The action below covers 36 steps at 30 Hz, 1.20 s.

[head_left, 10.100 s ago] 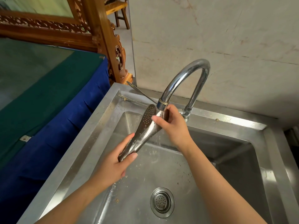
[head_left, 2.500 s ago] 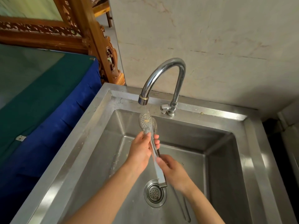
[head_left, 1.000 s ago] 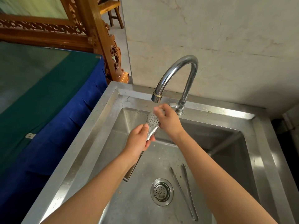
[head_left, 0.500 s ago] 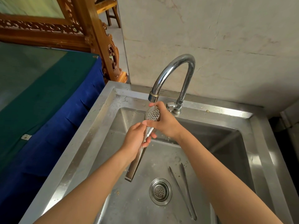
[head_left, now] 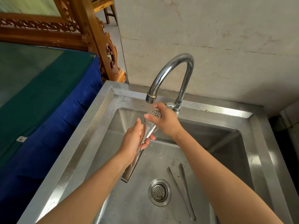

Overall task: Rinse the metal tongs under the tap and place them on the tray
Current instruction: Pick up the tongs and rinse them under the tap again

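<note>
Metal tongs (head_left: 149, 126) with perforated spoon ends point up under the spout of the chrome tap (head_left: 171, 68), their hinge end hanging low over the sink basin. My left hand (head_left: 134, 141) grips their middle. My right hand (head_left: 165, 120) wraps around the perforated top. No tray is in view.
The steel sink (head_left: 100, 123) has a drain strainer (head_left: 159, 192) at the bottom. A second, thin pair of tongs (head_left: 182, 191) lies on the sink floor right of the drain. A table in blue and green cloth (head_left: 40, 97) stands at left. A marble wall rises behind the tap.
Both hands keep hold of the tongs below the spout. My right hand has slid slightly over the perforated end and my left hand has shifted along the middle.
</note>
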{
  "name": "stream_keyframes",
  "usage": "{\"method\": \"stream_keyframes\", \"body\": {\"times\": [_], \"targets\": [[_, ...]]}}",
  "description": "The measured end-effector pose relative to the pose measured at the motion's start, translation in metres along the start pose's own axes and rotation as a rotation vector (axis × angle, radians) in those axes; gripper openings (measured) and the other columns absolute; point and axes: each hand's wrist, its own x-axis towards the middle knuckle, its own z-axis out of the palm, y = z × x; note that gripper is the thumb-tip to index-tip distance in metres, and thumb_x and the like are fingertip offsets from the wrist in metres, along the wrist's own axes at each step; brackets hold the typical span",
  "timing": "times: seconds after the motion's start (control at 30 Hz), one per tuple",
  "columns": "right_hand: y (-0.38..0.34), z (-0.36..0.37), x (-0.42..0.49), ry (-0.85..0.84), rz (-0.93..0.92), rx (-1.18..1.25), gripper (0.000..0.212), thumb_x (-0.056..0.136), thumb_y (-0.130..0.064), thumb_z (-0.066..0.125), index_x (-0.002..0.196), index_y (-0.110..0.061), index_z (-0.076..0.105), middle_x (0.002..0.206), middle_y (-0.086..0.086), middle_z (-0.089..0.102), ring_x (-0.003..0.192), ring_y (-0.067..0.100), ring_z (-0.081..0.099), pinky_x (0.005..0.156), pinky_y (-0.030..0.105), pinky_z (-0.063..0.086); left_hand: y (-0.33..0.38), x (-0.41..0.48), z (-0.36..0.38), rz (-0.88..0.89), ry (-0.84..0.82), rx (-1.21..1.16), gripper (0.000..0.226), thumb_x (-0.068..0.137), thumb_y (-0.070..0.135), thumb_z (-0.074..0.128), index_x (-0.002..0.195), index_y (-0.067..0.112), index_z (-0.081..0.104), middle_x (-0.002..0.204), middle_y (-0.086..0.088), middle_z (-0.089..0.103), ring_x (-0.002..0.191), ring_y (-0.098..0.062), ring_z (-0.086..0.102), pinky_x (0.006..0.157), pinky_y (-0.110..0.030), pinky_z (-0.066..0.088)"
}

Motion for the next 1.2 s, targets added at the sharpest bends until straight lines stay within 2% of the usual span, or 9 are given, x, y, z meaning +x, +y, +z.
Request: {"method": "stream_keyframes", "body": {"times": [0.2, 0.3, 0.43, 0.57, 0.67, 0.77, 0.9, 1.0, 1.2], "targets": [[0.001, 0.0, 0.009, 0.345, 0.144, 0.16, 0.042, 0.098, -0.033, 0.039, 0.059, -0.019, 0.045, 0.051, -0.002, 0.044, 0.048, 0.012, 0.04, 0.05, 0.026, 0.034, 0.006, 0.004, 0.009, 0.011, 0.05, 0.107, 0.035, 0.095, 0.033, 0.043, 0.076, 0.014, 0.065, 0.057, -0.006, 0.066, 0.045, -0.018, 0.039, 0.041, -0.025, 0.026], [0.006, -0.011, 0.01, 0.31, 0.233, 0.106, 0.034, 0.099, -0.024, 0.033, 0.086, -0.013, 0.062, 0.052, -0.002, 0.052, 0.049, 0.008, 0.048, 0.052, 0.024, 0.038, 0.007, 0.005, 0.001, 0.037, 0.101, 0.129, 0.026, 0.093, 0.03, 0.05, 0.086, 0.007, 0.058, 0.053, 0.0, 0.064, 0.037, -0.009, 0.04, 0.034, -0.02, 0.026], [0.009, -0.015, 0.003, 0.125, 0.158, -0.085, 0.03, 0.095, -0.008, 0.036, 0.115, -0.01, 0.058, 0.071, 0.0, 0.055, 0.063, 0.014, 0.05, 0.057, 0.017, 0.04, 0.009, 0.007, -0.001, 0.022, 0.124, 0.119, 0.027, 0.091, 0.034, 0.051, 0.088, 0.008, 0.06, 0.059, -0.004, 0.065, 0.042, -0.011, 0.044, 0.039, -0.024, 0.032], [0.007, -0.014, 0.0, 0.115, 0.085, -0.193, 0.044, 0.098, -0.031, 0.041, 0.056, -0.029, 0.056, 0.058, -0.011, 0.046, 0.073, 0.02, 0.041, 0.073, 0.028, 0.032, 0.011, 0.01, 0.006, 0.005, 0.103, 0.1, 0.03, 0.089, 0.04, 0.054, 0.088, 0.012, 0.063, 0.055, 0.0, 0.064, 0.043, -0.01, 0.047, 0.039, -0.021, 0.037], [0.004, -0.015, -0.003, 0.197, 0.147, -0.165, 0.04, 0.099, -0.031, 0.036, 0.09, -0.011, 0.069, 0.071, -0.001, 0.067, 0.072, 0.018, 0.057, 0.069, 0.025, 0.043, 0.013, 0.013, 0.007, 0.019, 0.082, 0.126, 0.031, 0.087, 0.045, 0.055, 0.077, 0.016, 0.06, 0.05, 0.005, 0.059, 0.043, -0.009, 0.045, 0.038, -0.017, 0.036], [0.004, -0.015, -0.003, 0.249, 0.169, -0.246, 0.03, 0.096, -0.011, 0.035, 0.122, -0.008, 0.049, 0.09, 0.017, 0.072, 0.09, 0.033, 0.063, 0.079, 0.042, 0.051, 0.013, 0.013, 0.006, 0.053, 0.097, 0.178, 0.039, 0.085, 0.051, 0.054, 0.063, 0.018, 0.051, 0.044, 0.007, 0.052, 0.038, -0.007, 0.039, 0.037, -0.016, 0.033], [0.009, -0.015, -0.007, 0.271, 0.096, -0.268, 0.04, 0.087, 0.002, 0.038, 0.125, -0.007, 0.048, 0.108, 0.017, 0.061, 0.103, 0.033, 0.054, 0.089, 0.041, 0.046, 0.015, 0.012, 0.001, 0.046, 0.126, 0.138, 0.047, 0.078, 0.059, 0.056, 0.058, 0.019, 0.041, 0.047, 0.005, 0.042, 0.038, -0.008, 0.03, 0.038, -0.019, 0.025], [0.011, -0.014, -0.008, 0.171, 0.066, -0.144, 0.034, 0.095, -0.013, 0.042, 0.128, -0.01, 0.05, 0.124, 0.011, 0.055, 0.114, 0.026, 0.05, 0.101, 0.036, 0.04, 0.021, 0.011, -0.002, 0.025, 0.13, 0.094, 0.053, 0.066, 0.068, 0.059, 0.056, 0.021, 0.037, 0.047, 0.004, 0.037, 0.037, -0.008, 0.025, 0.035, -0.018, 0.021], [0.0, -0.005, -0.009, 0.063, 0.108, 0.304, 0.036, 0.096, -0.032, 0.041, 0.127, -0.015, 0.049, 0.094, 0.0, 0.062, 0.063, 0.003, 0.061, 0.059, 0.02, 0.051, 0.032, 0.003, -0.007, 0.101, 0.104, 0.126, 0.052, 0.066, 0.067, 0.051, 0.059, 0.019, 0.032, 0.051, 0.001, 0.027, 0.038, -0.008, 0.02, 0.037, -0.021, 0.016]]}}
